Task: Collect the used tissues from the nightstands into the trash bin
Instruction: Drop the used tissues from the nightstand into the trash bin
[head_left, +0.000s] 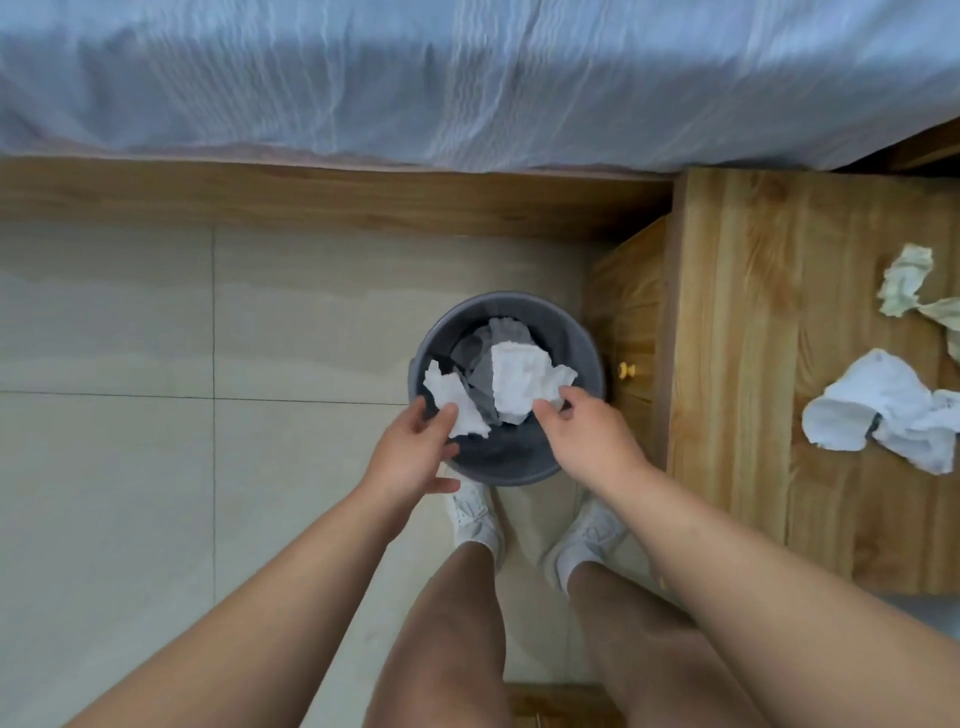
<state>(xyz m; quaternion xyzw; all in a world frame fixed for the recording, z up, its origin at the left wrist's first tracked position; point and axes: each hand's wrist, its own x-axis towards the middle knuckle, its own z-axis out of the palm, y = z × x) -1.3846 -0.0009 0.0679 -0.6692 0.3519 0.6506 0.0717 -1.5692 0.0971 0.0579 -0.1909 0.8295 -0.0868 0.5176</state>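
- The left hand (413, 454) hovers at the near-left rim of the bin. Its thumb and forefinger pinch a small crumpled white tissue (457, 408), and the other fingers are loosely spread beneath.
- A round grey plastic trash bin (511, 470) stands on the floor right in front of the person's white shoes (475, 519). Inside it lie several crumpled tissues (485, 343), grey in the bin's shadow.
- The right hand (589, 439) reaches over the bin's near-right rim. Its thumb and forefinger nip the edge of a larger crumpled white tissue (519, 382), which hangs above the bin's opening.
- A wooden nightstand (737, 364) stands just beside the bin on its right, with a small brass knob (626, 370) on its front.
- On its tabletop lies a big wad of white tissues (883, 413), creased and partly rolled.
- Farther back, near the right edge, sits a yellowish stained crumpled tissue (904, 288).
- The floor is of pale beige tiles (114, 322) with thin dark joints.
- Across the top runs a bed under a pale blue-white sheet (467, 78), edged by a wooden bed frame (311, 195) that meets the nightstand.
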